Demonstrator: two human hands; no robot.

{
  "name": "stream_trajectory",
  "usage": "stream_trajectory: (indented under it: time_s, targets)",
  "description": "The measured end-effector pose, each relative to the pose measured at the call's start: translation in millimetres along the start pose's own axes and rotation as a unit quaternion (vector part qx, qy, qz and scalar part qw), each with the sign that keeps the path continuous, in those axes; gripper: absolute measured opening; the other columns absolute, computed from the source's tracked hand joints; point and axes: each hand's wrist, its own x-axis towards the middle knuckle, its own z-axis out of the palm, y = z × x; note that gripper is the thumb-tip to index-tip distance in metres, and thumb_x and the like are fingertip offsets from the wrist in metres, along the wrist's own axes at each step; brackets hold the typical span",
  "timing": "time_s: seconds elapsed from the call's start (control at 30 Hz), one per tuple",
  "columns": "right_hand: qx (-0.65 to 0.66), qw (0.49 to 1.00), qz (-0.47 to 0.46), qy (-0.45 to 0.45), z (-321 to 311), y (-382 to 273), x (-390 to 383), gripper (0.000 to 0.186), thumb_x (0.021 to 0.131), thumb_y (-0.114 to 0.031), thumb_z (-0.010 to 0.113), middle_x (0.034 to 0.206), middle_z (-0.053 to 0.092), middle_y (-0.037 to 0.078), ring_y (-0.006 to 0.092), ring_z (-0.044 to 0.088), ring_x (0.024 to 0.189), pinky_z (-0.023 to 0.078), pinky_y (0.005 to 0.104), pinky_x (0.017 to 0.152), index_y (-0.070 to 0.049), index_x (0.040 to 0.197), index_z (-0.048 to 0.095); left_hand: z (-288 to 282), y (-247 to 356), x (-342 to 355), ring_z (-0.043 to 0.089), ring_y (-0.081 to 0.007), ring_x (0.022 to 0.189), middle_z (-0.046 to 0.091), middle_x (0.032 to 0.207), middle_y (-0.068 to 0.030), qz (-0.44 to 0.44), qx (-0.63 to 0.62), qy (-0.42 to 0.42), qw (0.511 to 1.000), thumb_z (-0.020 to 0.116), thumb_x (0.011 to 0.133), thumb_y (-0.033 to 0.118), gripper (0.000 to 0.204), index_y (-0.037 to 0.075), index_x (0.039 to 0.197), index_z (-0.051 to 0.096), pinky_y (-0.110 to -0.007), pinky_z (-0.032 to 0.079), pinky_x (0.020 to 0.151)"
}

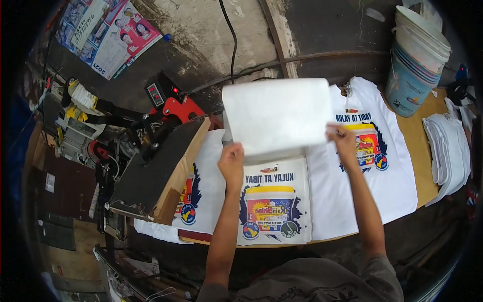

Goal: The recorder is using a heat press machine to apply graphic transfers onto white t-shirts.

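Observation:
I hold up a blank white sheet (276, 110) between both hands, my left hand (230, 160) pinching its lower left corner and my right hand (342, 143) its lower right one. Below it lies a stack of printed transfer paper (271, 201) with a mirrored paint-bucket design and lettering. On the right a white T-shirt (372, 196) lies flat, bearing a similar print the right way round. At the left another printed white shirt (206, 191) is partly covered by the dark, wood-edged board (153, 176) beside the heat press.
The red-and-black heat press (186, 113) with its control box (161, 90) stands left. At the right are stacked buckets (410, 75) and folded white cloths (445, 151) on the table (422, 186). A black cable (229, 30) hangs at the back, and a calendar (108, 35) is at upper left.

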Motion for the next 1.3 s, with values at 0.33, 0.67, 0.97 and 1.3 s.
stream_trajectory:
  time_s: [0.33,0.67,0.97,1.3]
  targets:
    - [-0.091,0.986,0.102,-0.095,90.3,163.3,4.1,0.031,0.075,0.002,0.063,0.08,0.066,0.014,0.0177,0.064,0.053,0.052,0.0288,0.051,0.003,0.105,0.067,-3.9,-143.2,5.3,0.061,-0.0358,0.095,0.063,0.098,-0.0191,-0.083,0.343,-0.054,0.934,0.064,0.071,0.003,0.023,-0.004,0.093,0.067,-0.038,0.047,0.089]
    - [-0.196,0.975,0.002,-0.101,166.6,210.0,9.3,0.036,0.069,0.0,0.066,0.089,0.065,0.021,0.0268,0.067,0.065,0.054,0.0344,0.066,0.002,0.105,0.066,14.1,-145.0,5.8,0.031,-0.0382,0.133,0.041,0.137,-0.0184,-0.031,0.586,-0.173,0.791,0.064,0.078,0.022,0.052,0.003,0.126,0.053,-0.06,0.025,0.104]
    - [-0.362,0.924,-0.072,-0.104,191.1,162.8,-7.4,0.052,0.074,-0.017,0.069,0.136,0.039,0.02,0.0386,0.037,0.124,0.038,0.0485,0.099,-0.007,0.124,0.057,19.4,-166.4,-19.0,0.02,-0.039,0.14,0.029,0.15,-0.0156,-0.11,0.519,-0.308,0.789,0.058,0.087,0.034,0.06,0.009,0.139,0.043,-0.062,0.018,0.108]
    - [-0.509,0.815,-0.112,-0.253,244.3,179.6,26.7,0.033,0.086,-0.029,0.058,0.123,0.053,0.011,0.0306,0.045,0.117,0.039,0.0478,0.093,-0.01,0.113,0.064,-100.2,-8.7,-244.7,0.062,-0.0311,0.1,0.065,0.109,-0.0119,0.028,0.268,-0.331,0.904,0.064,0.08,0.002,0.02,0.006,0.099,0.066,-0.04,0.05,0.086]
